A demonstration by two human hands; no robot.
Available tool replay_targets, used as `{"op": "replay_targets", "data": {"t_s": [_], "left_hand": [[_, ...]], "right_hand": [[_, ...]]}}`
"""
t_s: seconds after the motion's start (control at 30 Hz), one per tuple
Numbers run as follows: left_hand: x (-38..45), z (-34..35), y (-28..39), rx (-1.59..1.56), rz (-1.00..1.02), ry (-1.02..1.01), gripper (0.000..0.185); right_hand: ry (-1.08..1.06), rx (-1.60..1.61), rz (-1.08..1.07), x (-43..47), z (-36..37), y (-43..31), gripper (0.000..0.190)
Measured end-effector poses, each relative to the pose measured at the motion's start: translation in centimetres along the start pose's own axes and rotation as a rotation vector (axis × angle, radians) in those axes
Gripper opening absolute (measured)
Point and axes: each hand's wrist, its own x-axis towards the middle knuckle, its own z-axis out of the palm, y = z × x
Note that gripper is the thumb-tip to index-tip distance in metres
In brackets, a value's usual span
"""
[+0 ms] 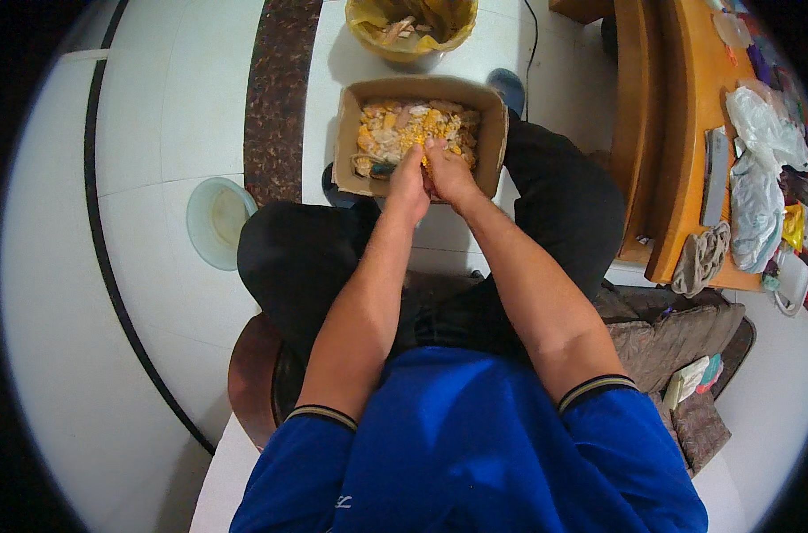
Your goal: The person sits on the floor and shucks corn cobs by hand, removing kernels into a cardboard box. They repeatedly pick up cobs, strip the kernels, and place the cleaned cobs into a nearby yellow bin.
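A cardboard box (489,143) stands on the floor between my feet. Inside lie loose yellow corn kernels (414,136), with corn cobs (446,106) and pale husk-like bits among them. My left hand (409,183) and my right hand (449,172) meet over the box's near side. Yellow corn (426,164) shows between the palms, and both hands close around it; the fingers hide most of its shape. Close to my left hand, a dark object (381,170) lies in the box, too small to identify.
Beyond the box stands a bin with a yellow liner (359,36), holding cob pieces. A pale plastic basin (197,223) sits at left. At right, a wooden table (684,166) bears plastic bags (755,206) and gloves (702,258). A black cable (534,46) crosses the floor.
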Motion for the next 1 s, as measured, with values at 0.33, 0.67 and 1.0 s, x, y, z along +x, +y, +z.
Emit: {"op": "replay_targets", "data": {"t_s": [0.33, 0.67, 1.0], "left_hand": [[1.3, -1.1, 0.5, -0.046, -0.047, 0.044, 0.049], [2.9, -2.7, -0.8, -0.117, -0.089, 0.172, 0.045], [2.3, -2.1, -1.1, 0.195, 0.119, 0.222, 0.048]], "right_hand": [[0.039, -0.026, -0.193, 2.6, 1.1, 1.5, 0.067], [0.120, -0.005, -0.129, 5.8, 1.6, 4.0, 0.077], [0.099, 0.155, -0.017, 5.0, 1.9, 2.6, 0.076]]}}
